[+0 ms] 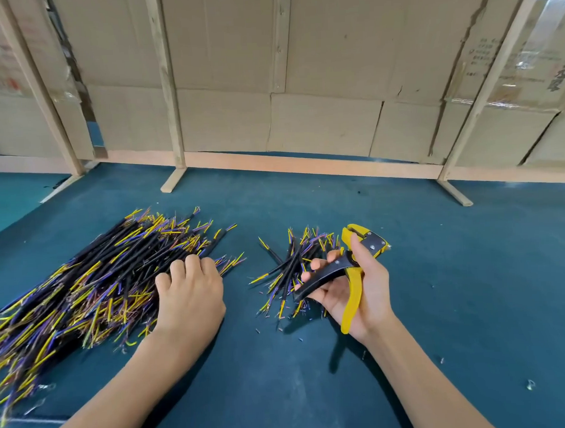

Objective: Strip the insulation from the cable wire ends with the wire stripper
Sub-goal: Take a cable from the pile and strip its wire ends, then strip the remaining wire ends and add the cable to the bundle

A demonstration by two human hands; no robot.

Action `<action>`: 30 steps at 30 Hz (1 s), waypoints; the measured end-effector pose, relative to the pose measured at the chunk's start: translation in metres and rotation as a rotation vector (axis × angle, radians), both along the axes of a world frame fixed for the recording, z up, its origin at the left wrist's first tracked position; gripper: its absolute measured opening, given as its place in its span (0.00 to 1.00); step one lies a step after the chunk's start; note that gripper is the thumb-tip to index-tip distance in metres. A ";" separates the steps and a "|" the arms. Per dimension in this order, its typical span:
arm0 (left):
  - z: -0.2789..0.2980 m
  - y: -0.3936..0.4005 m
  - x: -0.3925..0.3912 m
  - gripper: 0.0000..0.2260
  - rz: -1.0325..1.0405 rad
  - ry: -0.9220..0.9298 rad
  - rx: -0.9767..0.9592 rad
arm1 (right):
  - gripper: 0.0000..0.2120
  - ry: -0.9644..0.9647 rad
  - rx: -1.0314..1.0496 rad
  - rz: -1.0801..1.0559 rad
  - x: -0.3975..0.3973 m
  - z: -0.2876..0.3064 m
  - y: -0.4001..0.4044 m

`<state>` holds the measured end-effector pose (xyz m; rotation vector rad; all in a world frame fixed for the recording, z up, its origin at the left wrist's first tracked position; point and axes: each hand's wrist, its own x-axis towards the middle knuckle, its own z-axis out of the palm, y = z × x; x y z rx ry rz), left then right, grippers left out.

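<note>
The left hand [190,290] curled on the big cable pile [94,284] while the right hand [357,285] gripped the wire stripper [350,269]; tangled cables might drag out together.

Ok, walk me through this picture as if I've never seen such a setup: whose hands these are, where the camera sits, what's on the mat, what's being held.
No machine here: a person works bare-handed, and one camera worn on their head looks forward and down. The right hand grips a yellow and black wire stripper. The left hand rests, fingers curled, on a large pile of black cables with yellow, blue and purple wire ends. A smaller pile of cables lies beside the stripper. Everything sits on a blue-green mat, with cardboard panels in wooden frames behind.
</note>
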<state>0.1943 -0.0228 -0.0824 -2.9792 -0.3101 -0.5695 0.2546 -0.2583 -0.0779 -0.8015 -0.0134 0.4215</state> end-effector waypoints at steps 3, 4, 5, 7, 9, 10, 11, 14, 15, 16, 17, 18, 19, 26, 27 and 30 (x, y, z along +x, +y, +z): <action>-0.003 0.001 0.002 0.15 0.002 -0.053 0.021 | 0.23 -0.021 -0.008 0.001 0.000 -0.002 0.001; -0.003 0.001 0.001 0.14 -0.008 -0.062 0.023 | 0.24 -0.020 -0.014 0.001 0.000 -0.001 0.001; -0.003 0.001 0.000 0.13 -0.027 -0.078 0.014 | 0.24 -0.014 -0.021 0.000 0.000 -0.001 0.001; 0.000 0.002 0.000 0.07 -0.079 -0.146 -0.029 | 0.24 -0.018 -0.024 0.000 -0.001 0.000 0.002; 0.005 0.001 0.000 0.02 -0.157 -0.240 -0.094 | 0.24 -0.032 -0.015 0.008 -0.002 0.001 0.003; 0.007 0.000 0.000 0.01 -0.216 -0.268 -0.146 | 0.24 -0.046 -0.010 0.017 -0.002 0.002 0.002; 0.010 -0.002 -0.001 0.04 -0.285 -0.265 -0.198 | 0.23 -0.065 -0.006 0.029 -0.003 0.003 0.002; 0.019 -0.009 -0.006 0.12 -0.474 -0.270 -0.241 | 0.18 -0.112 -0.005 0.055 -0.007 0.008 0.004; 0.021 -0.013 -0.009 0.13 -0.521 -0.295 -0.236 | 0.15 -0.129 -0.014 0.058 -0.009 0.009 0.006; 0.024 -0.016 -0.012 0.13 -0.562 -0.322 -0.236 | 0.12 -0.151 -0.021 0.055 -0.011 0.011 0.009; 0.024 -0.018 -0.014 0.13 -0.604 -0.340 -0.231 | 0.09 -0.175 -0.020 0.042 -0.013 0.011 0.012; 0.024 -0.020 -0.015 0.13 -0.652 -0.349 -0.223 | 0.06 -0.199 -0.013 0.020 -0.015 0.012 0.016; 0.023 -0.021 -0.016 0.13 -0.698 -0.349 -0.218 | 0.04 -0.217 -0.007 -0.003 -0.016 0.012 0.019; 0.010 -0.023 -0.008 0.14 -0.849 -0.428 -0.258 | 0.07 -0.241 -0.146 -0.069 -0.018 0.019 0.020; 0.008 -0.024 -0.006 0.13 -0.866 -0.441 -0.304 | 0.07 -0.234 -0.151 -0.071 -0.018 0.020 0.019; 0.003 -0.029 -0.001 0.13 -0.821 -0.377 -0.856 | 0.07 -0.229 -0.151 -0.014 -0.019 0.024 0.015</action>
